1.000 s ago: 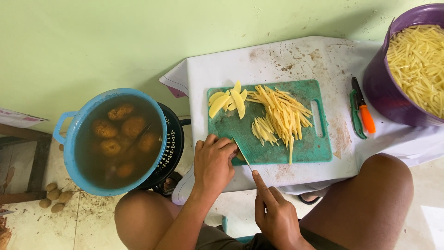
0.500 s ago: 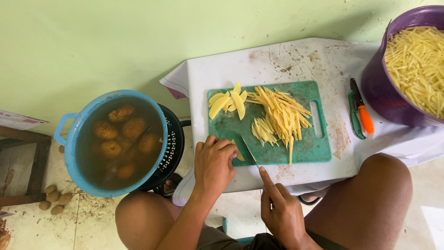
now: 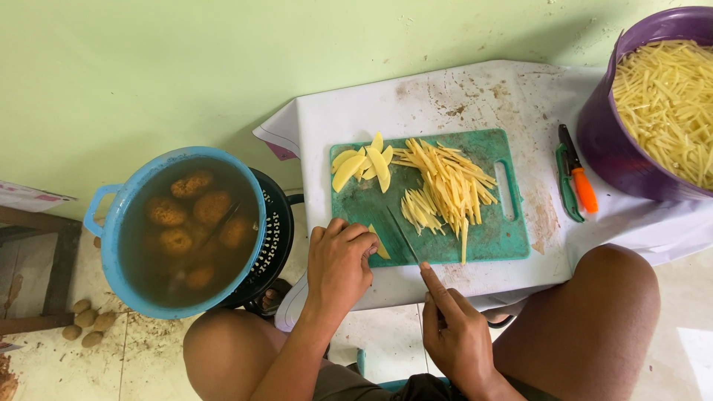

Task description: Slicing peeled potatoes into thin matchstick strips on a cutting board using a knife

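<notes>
While left hand [image 3: 340,261] pins potato slice [image 3: 379,246], right hand [image 3: 457,336] grips knife [image 3: 402,235]; blade just beside fingertips — slip on wet cutting board [image 3: 505,238] risks nick.

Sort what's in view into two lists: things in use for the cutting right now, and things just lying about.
In use:
left hand pressing a potato piece
right hand holding the knife
green cutting board
cut potato strips
potato slices

Lying about:
orange-handled peeler
purple tub of strips
blue pot of potatoes in water
small potatoes on the floor
</notes>
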